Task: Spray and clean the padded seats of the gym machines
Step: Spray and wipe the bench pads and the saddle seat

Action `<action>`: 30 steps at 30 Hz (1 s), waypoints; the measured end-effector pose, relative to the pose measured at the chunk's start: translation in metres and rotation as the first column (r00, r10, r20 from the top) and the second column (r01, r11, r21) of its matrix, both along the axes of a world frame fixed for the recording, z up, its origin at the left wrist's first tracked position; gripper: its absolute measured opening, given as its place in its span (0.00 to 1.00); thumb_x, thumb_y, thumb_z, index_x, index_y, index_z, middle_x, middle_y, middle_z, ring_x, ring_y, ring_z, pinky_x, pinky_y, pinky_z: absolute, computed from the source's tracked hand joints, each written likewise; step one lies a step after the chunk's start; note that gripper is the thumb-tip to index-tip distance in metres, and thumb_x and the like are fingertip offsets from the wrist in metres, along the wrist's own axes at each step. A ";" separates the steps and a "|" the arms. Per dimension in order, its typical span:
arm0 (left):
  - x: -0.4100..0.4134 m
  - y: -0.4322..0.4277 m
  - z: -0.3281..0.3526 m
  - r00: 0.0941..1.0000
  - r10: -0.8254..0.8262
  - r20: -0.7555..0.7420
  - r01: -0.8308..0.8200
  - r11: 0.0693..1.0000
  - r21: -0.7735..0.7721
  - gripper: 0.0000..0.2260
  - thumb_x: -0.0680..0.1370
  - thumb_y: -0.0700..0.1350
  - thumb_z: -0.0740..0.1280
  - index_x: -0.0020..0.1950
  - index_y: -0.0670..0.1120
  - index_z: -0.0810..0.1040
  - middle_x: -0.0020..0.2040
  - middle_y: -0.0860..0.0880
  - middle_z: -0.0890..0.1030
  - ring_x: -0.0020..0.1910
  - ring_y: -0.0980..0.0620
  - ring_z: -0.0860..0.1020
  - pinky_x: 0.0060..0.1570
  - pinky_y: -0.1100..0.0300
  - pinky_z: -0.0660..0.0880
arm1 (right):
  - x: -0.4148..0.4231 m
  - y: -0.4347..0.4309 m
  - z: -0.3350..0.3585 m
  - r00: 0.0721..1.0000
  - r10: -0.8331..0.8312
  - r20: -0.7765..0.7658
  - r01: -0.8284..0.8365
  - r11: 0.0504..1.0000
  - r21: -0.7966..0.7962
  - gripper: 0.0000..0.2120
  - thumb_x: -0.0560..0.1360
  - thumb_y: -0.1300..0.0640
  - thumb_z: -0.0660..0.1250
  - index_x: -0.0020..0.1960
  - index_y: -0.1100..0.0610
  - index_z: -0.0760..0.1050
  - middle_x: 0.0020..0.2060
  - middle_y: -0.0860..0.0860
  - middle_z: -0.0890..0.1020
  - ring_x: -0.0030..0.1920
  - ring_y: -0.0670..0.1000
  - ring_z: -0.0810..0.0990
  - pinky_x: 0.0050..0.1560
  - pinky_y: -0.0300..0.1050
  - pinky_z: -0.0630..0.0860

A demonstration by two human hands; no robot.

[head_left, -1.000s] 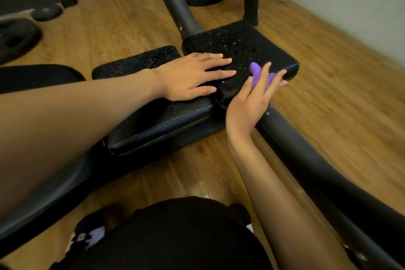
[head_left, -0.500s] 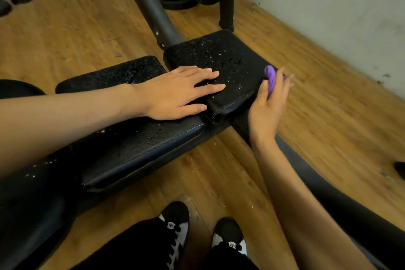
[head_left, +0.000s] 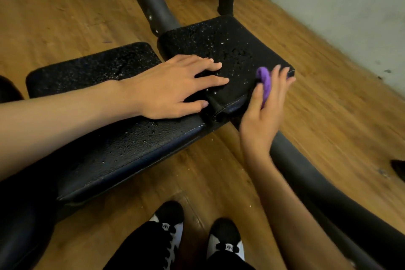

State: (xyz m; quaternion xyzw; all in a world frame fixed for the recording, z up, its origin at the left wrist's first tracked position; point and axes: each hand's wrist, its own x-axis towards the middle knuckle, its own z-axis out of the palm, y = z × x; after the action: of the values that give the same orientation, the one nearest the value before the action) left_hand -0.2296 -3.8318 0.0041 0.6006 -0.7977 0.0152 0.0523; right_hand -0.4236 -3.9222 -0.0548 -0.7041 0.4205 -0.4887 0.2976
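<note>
My left hand lies flat with the fingers straight. It rests across the gap between the two black seat pads, so part of it is on the near pad and the fingertips are on the far pad. My right hand is apart from it, at the front corner of the far pad. It holds a small bunched purple cloth between the thumb and the fingers, right against the pad's edge. Both pads are covered in little drops of spray, so I think the wiping has only just begun. I cannot see the spray bottle. Things could go wrong here. The cloth is a small wad and my fingers are not tight round it, so it could slip out when I rub. The pads are wet, so my left hand could slide if I lean on it. Drops could run off the edge onto the wood floor near my shoes and make it slippy. I could also miss the wet gap under my left hand.
</note>
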 end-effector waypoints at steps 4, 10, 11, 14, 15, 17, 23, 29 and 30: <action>0.000 0.001 0.000 1.000 0.001 -0.013 -0.001 1.000 0.006 0.29 0.82 0.61 0.53 0.81 0.52 0.62 0.81 0.45 0.61 0.80 0.45 0.59 0.77 0.42 0.59 | 0.003 -0.049 0.010 0.985 -0.135 0.108 0.117 0.981 0.156 0.24 0.84 0.54 0.57 0.79 0.57 0.62 0.80 0.55 0.58 0.81 0.53 0.48 0.70 0.27 0.46; -0.004 0.002 0.005 0.999 0.023 -0.028 -0.023 1.000 0.020 0.29 0.80 0.60 0.55 0.81 0.53 0.63 0.81 0.45 0.62 0.80 0.45 0.60 0.77 0.43 0.59 | 0.014 0.063 0.003 0.997 0.043 0.058 -0.047 0.997 0.057 0.23 0.85 0.57 0.56 0.79 0.54 0.60 0.81 0.49 0.50 0.81 0.48 0.41 0.78 0.40 0.46; -0.004 0.003 0.006 0.999 0.026 -0.035 -0.025 0.999 0.023 0.29 0.80 0.60 0.55 0.81 0.53 0.63 0.81 0.45 0.62 0.80 0.45 0.60 0.78 0.44 0.59 | 0.011 0.083 0.000 0.992 0.122 0.041 -0.123 0.992 0.028 0.23 0.85 0.58 0.56 0.79 0.53 0.60 0.82 0.50 0.49 0.81 0.49 0.40 0.78 0.39 0.45; -0.006 0.003 0.007 0.998 0.036 -0.042 -0.034 0.999 0.042 0.29 0.80 0.60 0.54 0.81 0.54 0.62 0.81 0.46 0.61 0.80 0.46 0.59 0.79 0.47 0.56 | 0.004 0.070 -0.004 0.987 0.159 -0.014 -0.159 0.987 -0.009 0.23 0.85 0.57 0.56 0.79 0.54 0.59 0.81 0.51 0.51 0.81 0.50 0.42 0.77 0.34 0.44; -0.006 0.003 0.006 0.998 0.039 -0.039 -0.037 0.998 0.045 0.29 0.80 0.60 0.54 0.81 0.54 0.62 0.81 0.47 0.61 0.80 0.46 0.58 0.79 0.47 0.56 | 0.003 0.050 -0.001 0.994 0.107 -0.003 -0.107 0.994 0.011 0.23 0.85 0.56 0.56 0.79 0.55 0.59 0.81 0.51 0.53 0.81 0.49 0.43 0.76 0.32 0.44; -0.005 0.004 0.006 0.998 0.044 -0.037 -0.042 0.998 0.048 0.29 0.81 0.61 0.53 0.81 0.54 0.62 0.82 0.47 0.60 0.80 0.46 0.58 0.78 0.46 0.56 | 0.003 0.003 0.008 0.999 0.001 0.049 -0.005 0.996 0.089 0.23 0.85 0.55 0.56 0.79 0.55 0.60 0.81 0.51 0.55 0.81 0.49 0.44 0.74 0.31 0.44; -0.006 0.004 0.007 0.998 0.045 -0.038 -0.043 0.998 0.042 0.29 0.81 0.60 0.53 0.81 0.54 0.62 0.81 0.47 0.60 0.80 0.45 0.59 0.78 0.46 0.57 | 0.001 -0.076 0.026 0.967 -0.187 0.175 0.124 0.941 0.316 0.22 0.84 0.54 0.58 0.77 0.53 0.65 0.77 0.49 0.65 0.78 0.48 0.59 0.79 0.49 0.56; -0.006 0.003 0.007 0.997 0.054 -0.053 -0.051 0.998 0.043 0.29 0.80 0.60 0.55 0.80 0.54 0.63 0.80 0.47 0.61 0.79 0.45 0.60 0.76 0.43 0.61 | 0.018 0.053 0.011 0.996 -0.015 0.093 0.000 0.988 0.152 0.24 0.85 0.54 0.54 0.80 0.47 0.55 0.82 0.47 0.45 0.80 0.45 0.37 0.73 0.34 0.42; -0.006 0.003 0.007 0.997 0.055 -0.061 -0.052 0.998 0.045 0.29 0.80 0.60 0.56 0.80 0.54 0.64 0.80 0.48 0.61 0.79 0.46 0.60 0.76 0.43 0.61 | 0.018 0.078 0.006 0.995 0.059 0.084 -0.068 0.991 0.115 0.25 0.85 0.54 0.54 0.80 0.46 0.53 0.81 0.46 0.43 0.80 0.45 0.36 0.74 0.34 0.43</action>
State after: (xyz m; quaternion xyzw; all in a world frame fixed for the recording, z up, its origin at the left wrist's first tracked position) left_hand -0.2360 -3.8285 0.0112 0.6230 -0.7794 -0.0192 0.0636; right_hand -0.4060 -3.8442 -0.0486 -0.6782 0.4138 -0.4812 0.3705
